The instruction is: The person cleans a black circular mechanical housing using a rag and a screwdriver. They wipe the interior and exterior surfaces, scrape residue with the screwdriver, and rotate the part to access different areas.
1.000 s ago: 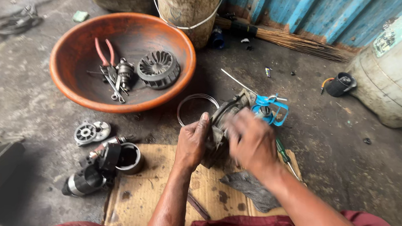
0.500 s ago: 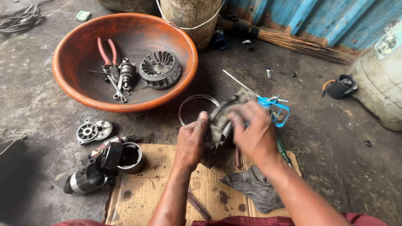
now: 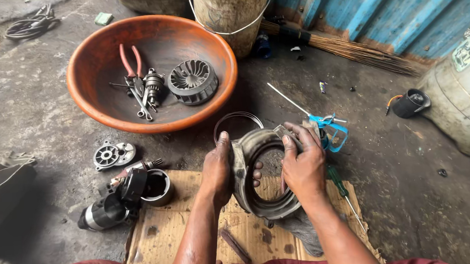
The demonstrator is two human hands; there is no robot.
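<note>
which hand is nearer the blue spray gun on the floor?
Right. The right hand grips the far side of the round metal housing, almost touching the blue spray gun. The left hand grips the housing's opposite side, farther away.

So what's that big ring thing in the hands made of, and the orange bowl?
The ring-shaped housing, held by the left hand and right hand, looks like cast metal: dull grey, grimy, with thick rigid edges. The orange bowl is probably plastic: an even colour, a smooth rounded rim and a scuffed, dirty inside. It could be painted metal; the view leaves that open.
</note>
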